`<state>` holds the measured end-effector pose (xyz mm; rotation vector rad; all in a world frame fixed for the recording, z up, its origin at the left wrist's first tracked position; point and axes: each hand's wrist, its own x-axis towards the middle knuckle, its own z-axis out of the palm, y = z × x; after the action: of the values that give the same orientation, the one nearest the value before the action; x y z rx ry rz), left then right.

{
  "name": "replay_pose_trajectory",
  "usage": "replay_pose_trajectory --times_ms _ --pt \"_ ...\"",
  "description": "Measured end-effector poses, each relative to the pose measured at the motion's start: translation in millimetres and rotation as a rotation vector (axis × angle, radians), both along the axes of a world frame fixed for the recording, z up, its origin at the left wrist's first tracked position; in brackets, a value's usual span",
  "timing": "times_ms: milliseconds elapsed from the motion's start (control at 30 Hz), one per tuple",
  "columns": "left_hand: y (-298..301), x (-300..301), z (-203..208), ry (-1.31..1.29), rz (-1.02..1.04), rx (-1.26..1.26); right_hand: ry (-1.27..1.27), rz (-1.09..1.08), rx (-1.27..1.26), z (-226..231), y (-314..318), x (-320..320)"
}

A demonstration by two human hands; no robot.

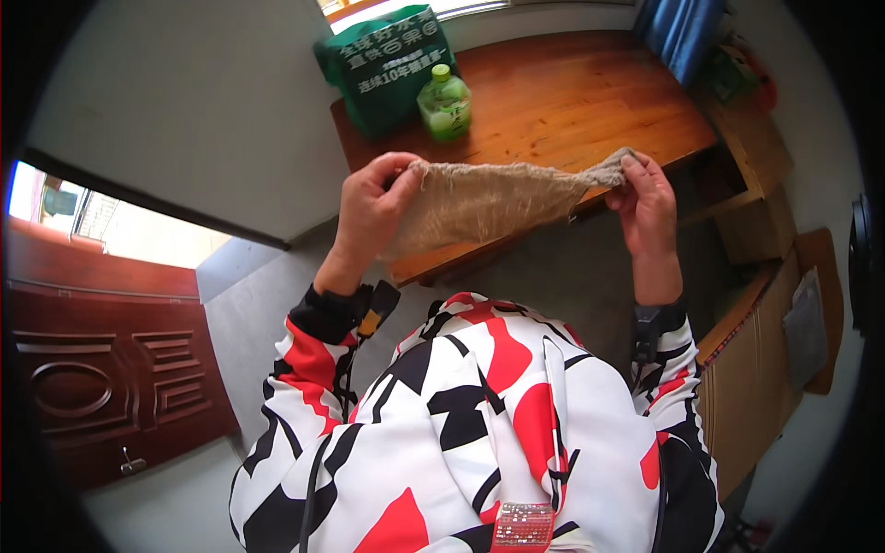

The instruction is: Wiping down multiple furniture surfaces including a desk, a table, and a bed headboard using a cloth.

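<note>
A tan cloth (489, 198) with a fuzzy, frayed edge is stretched between my two raised hands. My left hand (378, 198) is closed in a pinch on its left corner. On the other side my right hand (643, 194) grips the bunched right corner between thumb and fingers. The upper edge runs nearly straight, and the body of the cloth hangs down below it, apart from the table. Dark bands circle both my wrists over the patterned sleeves.
Beyond the cloth stands a wooden table (562, 92) bearing a green bag (383, 88) and a green-capped bottle (446, 109). Cardboard (751, 369) leans at the right, below a blue curtain (680, 37). A dark red door (111, 369) is at the left.
</note>
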<state>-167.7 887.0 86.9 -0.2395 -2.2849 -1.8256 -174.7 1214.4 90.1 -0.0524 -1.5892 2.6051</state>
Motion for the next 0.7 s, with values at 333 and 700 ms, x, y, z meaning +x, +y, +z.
replay_pose_trajectory --times_ms 333,700 --pt "-80.0 0.5 -115.3 -0.045 0.300 -0.673 0.138 0.161 1.297 -116.5 -56.1 -103.1" --pt "-170.5 184.6 -205.7 -0.811 0.215 -0.577 0.275 0.272 1.741 -224.1 -236.5 -54.9"
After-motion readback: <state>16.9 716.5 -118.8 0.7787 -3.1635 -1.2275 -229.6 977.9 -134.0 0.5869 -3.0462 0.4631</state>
